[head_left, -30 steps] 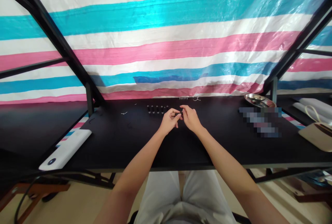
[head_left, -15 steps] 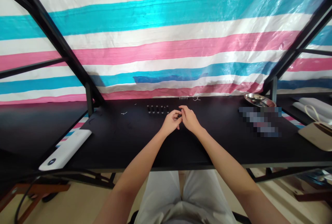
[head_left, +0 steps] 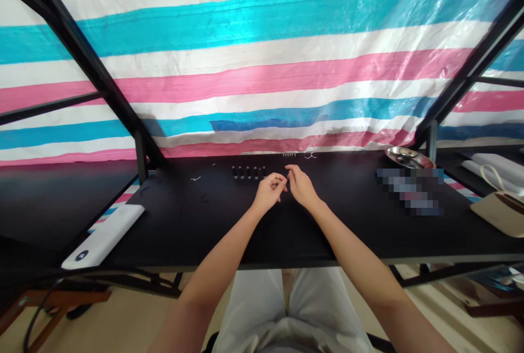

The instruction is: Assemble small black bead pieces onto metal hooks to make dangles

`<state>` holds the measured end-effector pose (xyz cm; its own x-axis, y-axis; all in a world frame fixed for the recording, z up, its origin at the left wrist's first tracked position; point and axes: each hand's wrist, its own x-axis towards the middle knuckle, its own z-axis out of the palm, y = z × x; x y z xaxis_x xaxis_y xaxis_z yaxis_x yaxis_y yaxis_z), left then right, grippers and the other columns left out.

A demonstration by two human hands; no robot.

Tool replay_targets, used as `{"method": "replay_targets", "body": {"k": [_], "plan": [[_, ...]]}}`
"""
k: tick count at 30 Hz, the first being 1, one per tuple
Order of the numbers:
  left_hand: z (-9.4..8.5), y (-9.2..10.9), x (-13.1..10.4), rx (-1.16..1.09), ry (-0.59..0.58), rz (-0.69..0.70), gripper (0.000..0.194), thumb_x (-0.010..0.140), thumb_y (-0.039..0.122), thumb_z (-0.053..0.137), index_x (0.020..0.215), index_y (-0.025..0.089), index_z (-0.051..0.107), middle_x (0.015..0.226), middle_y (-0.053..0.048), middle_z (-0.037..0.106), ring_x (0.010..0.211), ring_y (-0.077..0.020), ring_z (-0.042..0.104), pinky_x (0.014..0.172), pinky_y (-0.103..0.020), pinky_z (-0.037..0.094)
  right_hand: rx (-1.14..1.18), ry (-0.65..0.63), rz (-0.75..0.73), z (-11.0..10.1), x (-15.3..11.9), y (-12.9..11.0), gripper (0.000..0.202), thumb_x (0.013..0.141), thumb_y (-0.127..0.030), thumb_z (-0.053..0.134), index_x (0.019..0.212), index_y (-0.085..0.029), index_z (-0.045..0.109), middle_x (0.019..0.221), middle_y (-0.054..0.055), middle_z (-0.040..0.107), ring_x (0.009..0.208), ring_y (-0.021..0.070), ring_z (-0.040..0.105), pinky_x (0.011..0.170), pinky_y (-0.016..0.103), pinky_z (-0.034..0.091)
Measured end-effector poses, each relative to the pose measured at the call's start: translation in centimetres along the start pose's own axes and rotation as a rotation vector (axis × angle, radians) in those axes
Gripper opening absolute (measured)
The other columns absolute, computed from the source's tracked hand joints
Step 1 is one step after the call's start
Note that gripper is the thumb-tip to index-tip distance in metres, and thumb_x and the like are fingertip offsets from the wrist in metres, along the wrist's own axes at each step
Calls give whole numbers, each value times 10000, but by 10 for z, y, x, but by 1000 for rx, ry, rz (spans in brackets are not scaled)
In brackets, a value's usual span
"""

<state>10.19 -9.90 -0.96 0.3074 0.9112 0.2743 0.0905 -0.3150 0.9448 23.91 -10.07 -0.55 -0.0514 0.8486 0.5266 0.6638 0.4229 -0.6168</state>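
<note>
Over the black table, my left hand [head_left: 270, 191] has its fingers bent together in a pinch. Facing it, a small gap away, is my right hand [head_left: 302, 185], its fingers curled inward. Whatever lies between the fingertips of either hand is too small or hidden to name. Just left of the left hand, several small black cylinders [head_left: 248, 173] with pale ends stand in a row; the left fingers partly cover the rightmost. Beyond the hands, a row of small silvery pieces [head_left: 289, 155] lies near the table's back edge.
White thread-like scraps [head_left: 310, 155] lie on the black table [head_left: 184, 227]. A white power bank-like box [head_left: 104, 235] sits at the left. At the right are a shiny metal dish [head_left: 409, 157], a blurred-out patch and a beige bag [head_left: 501, 214]. Striped sheeting [head_left: 262, 69] hangs behind.
My hands have drawn slightly apart, opening a small gap between the fingertips. A small dark piece seen between the fingers before is no longer clearly visible.
</note>
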Motion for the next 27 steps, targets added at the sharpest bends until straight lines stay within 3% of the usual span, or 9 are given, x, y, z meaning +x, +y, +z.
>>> {"method": "replay_targets", "body": {"k": [9, 17, 20, 24, 27], "plan": [[0, 0, -2, 118, -25, 30, 222, 811, 374, 485, 856, 162, 534, 645, 11, 596, 388, -52, 465, 382, -170, 365, 126, -13, 74, -2, -2, -2, 308, 889, -326, 308, 1045, -189, 536, 825, 54, 614, 729, 165, 583, 694, 290, 435], [2, -6, -4, 359, -24, 147, 185, 803, 330, 515, 915, 187, 552, 700, 4, 637, 461, -63, 477, 492, -190, 377, 313, 29, 198, 1, -1, -2, 304, 853, -386, 357, 986, -193, 550, 714, 13, 594, 638, 146, 560, 650, 282, 435], [2, -7, -3, 398, -19, 167, 194, 822, 344, 493, 924, 189, 548, 706, 3, 646, 466, -68, 486, 509, -196, 382, 510, 49, 299, 5, 1, 1, 286, 813, -410, 417, 927, -192, 562, 689, 6, 584, 650, 147, 554, 640, 278, 432], [1, -5, -3, 466, 5, 190, 195, 847, 346, 458, 931, 197, 551, 744, 7, 659, 471, -68, 497, 520, -196, 383, 933, 31, 558, 7, 3, 0, 227, 735, -380, 513, 834, -184, 572, 696, 5, 594, 631, 133, 550, 564, 248, 412], [1, -6, -3, 524, 13, 198, 180, 850, 332, 454, 915, 197, 555, 765, 5, 662, 495, -75, 523, 543, -199, 399, 1173, -4, 634, 7, 3, -1, 188, 701, -330, 552, 811, -181, 584, 701, 10, 609, 637, 137, 560, 548, 247, 406]]}}
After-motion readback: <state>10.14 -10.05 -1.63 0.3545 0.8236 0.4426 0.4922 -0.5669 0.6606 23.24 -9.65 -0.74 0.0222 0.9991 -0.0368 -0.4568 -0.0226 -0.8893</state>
